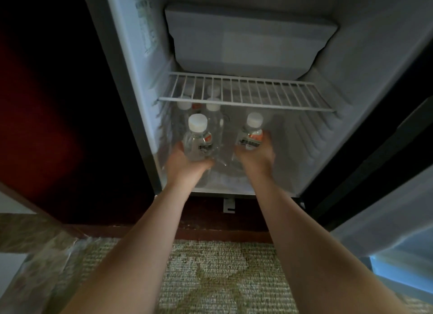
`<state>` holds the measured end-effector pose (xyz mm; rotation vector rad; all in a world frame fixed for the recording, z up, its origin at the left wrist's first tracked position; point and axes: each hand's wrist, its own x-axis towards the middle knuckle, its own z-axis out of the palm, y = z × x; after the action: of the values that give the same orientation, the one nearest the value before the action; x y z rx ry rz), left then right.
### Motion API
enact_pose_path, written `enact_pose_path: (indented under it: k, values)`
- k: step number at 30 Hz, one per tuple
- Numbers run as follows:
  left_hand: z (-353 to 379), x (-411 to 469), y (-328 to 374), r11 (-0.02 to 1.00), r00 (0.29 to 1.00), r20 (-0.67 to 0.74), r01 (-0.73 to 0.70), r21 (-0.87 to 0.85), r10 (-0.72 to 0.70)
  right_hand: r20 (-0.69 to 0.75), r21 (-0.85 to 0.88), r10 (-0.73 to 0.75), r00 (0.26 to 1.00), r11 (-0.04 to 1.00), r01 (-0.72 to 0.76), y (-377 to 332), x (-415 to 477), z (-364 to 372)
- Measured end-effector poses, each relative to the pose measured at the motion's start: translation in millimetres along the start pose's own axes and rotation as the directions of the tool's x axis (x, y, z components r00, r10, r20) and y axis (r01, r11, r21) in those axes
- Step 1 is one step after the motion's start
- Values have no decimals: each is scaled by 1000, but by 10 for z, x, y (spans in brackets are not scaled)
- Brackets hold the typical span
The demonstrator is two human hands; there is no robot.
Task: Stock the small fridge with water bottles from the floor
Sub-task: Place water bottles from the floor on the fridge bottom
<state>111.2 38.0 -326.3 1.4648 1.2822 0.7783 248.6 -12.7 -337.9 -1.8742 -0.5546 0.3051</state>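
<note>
Beneath wire shelf (246,98), near stocked bottles (212,116): left hand (185,164) gripping one bottle (198,135), right hand (256,157) another (251,132).

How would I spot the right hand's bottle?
Look in the open fridge, under the wire shelf. The right hand grips a clear bottle near the middle. It sits apart; the bottle in the left hand and the others crowd the left wall.
</note>
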Motion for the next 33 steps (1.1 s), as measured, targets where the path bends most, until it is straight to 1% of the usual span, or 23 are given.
enact_pose_path:
  k: [3,6,7,10,14,17,20,25,29,31,33]
  values:
    - [37,13,-33,1000,1000,-9,-1,5,1,2,14,-22,1000,1000,22,70,13,84]
    - [61,20,-62,1000,1000,13,-1,24,0,3,78,-35,999,996,34,183,-67,95]
    - [69,28,-78,1000,1000,14,-2,18,2,-11,61,-37,999,997,38,239,-119,78]
    - [92,56,-110,1000,1000,-3,-1,-19,1,-11,-93,-2,1000,996,1,401,-236,66]
    - [113,68,-156,999,1000,-13,27,-23,-27,23,-139,97,995,986,-93,420,-167,105]
    - [96,110,-136,999,999,14,31,35,-31,60,-140,132,989,983,-123,319,-6,130]
    - [101,176,-92,997,1000,20,2,81,-3,89,-190,158,983,972,-139,255,246,218]
    - [103,258,-144,995,998,55,-12,100,6,163,-190,206,965,966,-174,307,714,432]
    - [89,298,-146,998,998,60,-22,65,18,164,-181,167,972,974,-137,312,891,537]
    - [82,297,-144,999,998,58,-24,30,22,207,-221,143,968,971,-96,290,881,543]
    - [76,290,-147,999,998,64,-27,25,25,245,-220,124,962,973,-69,283,830,512]
